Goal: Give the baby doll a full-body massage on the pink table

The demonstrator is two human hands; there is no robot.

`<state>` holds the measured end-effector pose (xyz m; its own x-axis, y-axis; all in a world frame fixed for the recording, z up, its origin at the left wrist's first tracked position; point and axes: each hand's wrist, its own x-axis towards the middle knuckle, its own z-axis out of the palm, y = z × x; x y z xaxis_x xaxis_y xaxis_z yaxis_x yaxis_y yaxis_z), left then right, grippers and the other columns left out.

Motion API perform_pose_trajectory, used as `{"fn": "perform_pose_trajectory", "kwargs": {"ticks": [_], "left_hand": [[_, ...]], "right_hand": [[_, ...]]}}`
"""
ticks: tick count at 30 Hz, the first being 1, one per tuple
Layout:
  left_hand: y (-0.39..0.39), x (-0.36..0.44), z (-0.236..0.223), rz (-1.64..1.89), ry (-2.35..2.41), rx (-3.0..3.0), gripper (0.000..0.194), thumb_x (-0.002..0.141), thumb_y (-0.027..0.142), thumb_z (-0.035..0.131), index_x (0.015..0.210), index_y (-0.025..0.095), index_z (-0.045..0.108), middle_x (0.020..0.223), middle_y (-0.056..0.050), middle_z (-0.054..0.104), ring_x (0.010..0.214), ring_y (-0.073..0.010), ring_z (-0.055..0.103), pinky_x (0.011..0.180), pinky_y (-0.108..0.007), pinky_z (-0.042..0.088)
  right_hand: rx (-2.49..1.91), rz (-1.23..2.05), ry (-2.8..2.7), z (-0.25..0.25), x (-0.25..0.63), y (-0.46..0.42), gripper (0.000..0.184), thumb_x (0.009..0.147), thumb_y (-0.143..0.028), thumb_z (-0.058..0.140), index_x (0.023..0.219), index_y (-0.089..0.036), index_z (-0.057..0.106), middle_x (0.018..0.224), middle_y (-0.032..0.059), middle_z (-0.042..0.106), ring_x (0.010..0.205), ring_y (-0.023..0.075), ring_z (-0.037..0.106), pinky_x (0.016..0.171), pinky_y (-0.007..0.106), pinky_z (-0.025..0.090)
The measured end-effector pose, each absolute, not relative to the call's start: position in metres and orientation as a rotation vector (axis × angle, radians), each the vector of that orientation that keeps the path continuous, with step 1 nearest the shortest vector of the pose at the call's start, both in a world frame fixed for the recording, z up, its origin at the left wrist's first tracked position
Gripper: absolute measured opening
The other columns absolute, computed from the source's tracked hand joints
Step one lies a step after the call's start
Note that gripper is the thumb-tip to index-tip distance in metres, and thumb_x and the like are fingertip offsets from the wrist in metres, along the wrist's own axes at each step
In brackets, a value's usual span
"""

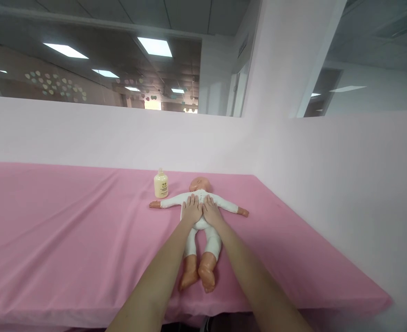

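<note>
A baby doll (pixel 200 224) in a white bodysuit lies on its back, arms stretched out to both sides, its head away from me and its bare feet toward me. My left hand (pixel 192 210) rests flat on the left side of its chest and belly, fingers extended toward the head. Beside it, my right hand (pixel 211 211) lies flat on the right side of the torso in the same way. Both hands are open and grasp nothing. Beyond the doll's left-hand outstretched arm stands a pale yellow bottle (pixel 161 185) with a pump-like top.
Pink cloth (pixel 68 230) with some creases covers the table, whose front edge runs just ahead of my body. A white wall (pixel 120 138) with windows rises behind it, and another white wall (pixel 345 184) borders the right side.
</note>
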<state>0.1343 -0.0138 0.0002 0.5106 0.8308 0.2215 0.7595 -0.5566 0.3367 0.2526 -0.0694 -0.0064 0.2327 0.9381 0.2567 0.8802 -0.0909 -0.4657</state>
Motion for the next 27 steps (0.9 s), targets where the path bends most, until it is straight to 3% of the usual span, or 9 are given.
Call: {"fn": "perform_pose_trajectory", "kwargs": {"ticks": [9, 15, 19, 27], "left_hand": [[-0.022, 0.128, 0.005, 0.401, 1.233, 2.713, 0.062, 0.098, 0.035, 0.018, 0.156, 0.011, 0.019, 0.163, -0.012, 0.011, 0.151, -0.0298, 0.009, 0.119, -0.056, 0.011], [-0.028, 0.118, 0.006, 0.407, 0.883, 3.008, 0.058, 0.098, 0.031, 0.027, 0.150, 0.006, 0.034, 0.156, -0.019, 0.033, 0.147, -0.0303, 0.024, 0.120, -0.052, 0.016], [-0.026, 0.115, 0.004, 0.509, 0.699, 3.090, 0.052, 0.097, 0.030, 0.033, 0.143, 0.011, 0.045, 0.149, -0.016, 0.045, 0.142, -0.0298, 0.035, 0.119, -0.052, 0.020], [-0.010, 0.117, -0.010, 0.638, 0.622, 3.025, 0.055, 0.096, 0.030, 0.035, 0.148, 0.014, 0.039, 0.154, -0.014, 0.039, 0.144, -0.0292, 0.031, 0.119, -0.054, 0.019]], "right_hand": [[-2.008, 0.009, -1.665, -0.001, 0.257, -0.053, 0.059, 0.100, -0.035, 0.024, 0.155, -0.013, 0.020, 0.163, 0.0128, 0.011, 0.151, 0.0281, 0.011, 0.119, 0.054, 0.011], [-1.811, -0.157, -1.959, 0.010, 0.262, -0.045, 0.058, 0.102, -0.039, 0.018, 0.156, -0.018, 0.016, 0.163, 0.0068, 0.014, 0.152, 0.0232, 0.006, 0.121, 0.050, 0.007], [-1.624, -0.217, -2.131, 0.020, 0.262, -0.044, 0.056, 0.101, -0.036, 0.020, 0.156, -0.024, 0.019, 0.163, 0.0021, 0.014, 0.152, 0.0208, 0.005, 0.122, 0.047, 0.007], [-1.658, -0.175, -2.167, 0.019, 0.262, -0.038, 0.051, 0.103, -0.036, 0.018, 0.151, -0.028, 0.034, 0.162, -0.0010, 0.020, 0.151, 0.0201, 0.010, 0.121, 0.044, 0.011]]}}
